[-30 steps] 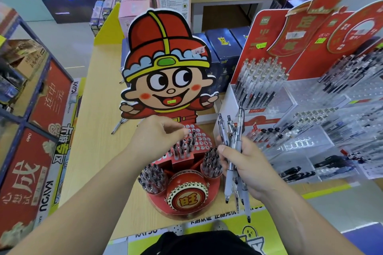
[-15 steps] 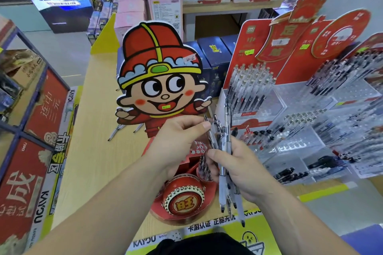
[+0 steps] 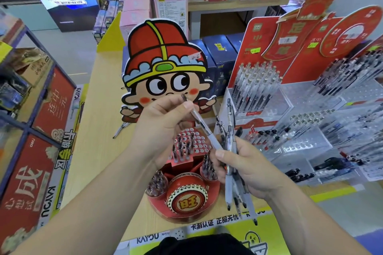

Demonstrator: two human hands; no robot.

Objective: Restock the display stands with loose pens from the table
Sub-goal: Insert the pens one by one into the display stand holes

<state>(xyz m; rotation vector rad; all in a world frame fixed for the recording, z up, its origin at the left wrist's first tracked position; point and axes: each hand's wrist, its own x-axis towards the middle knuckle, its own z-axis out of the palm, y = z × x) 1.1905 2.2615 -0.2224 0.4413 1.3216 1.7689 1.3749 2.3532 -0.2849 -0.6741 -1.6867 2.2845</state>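
Left hand (image 3: 163,128): raised above the red display stand (image 3: 186,201), grip narrow, thumb and fingers pinching the upper part of a single pen (image 3: 202,123). This pen slants down to the right, and its lower end meets the bundle of pens (image 3: 228,184) at the right thumb.

Right hand (image 3: 252,170): grip closed round the bundle, clips up, tips down, held just right of the stand, over the front edge of the bench (image 3: 97,141).

Stand: perforated tier partly filled with pens, both side cups filled, cartoon cutout (image 3: 163,68) upright behind it.

One loose pen (image 3: 120,130) lies on the bench left of the cutout's base. Clear tiered pen racks (image 3: 310,136) stand to the right.
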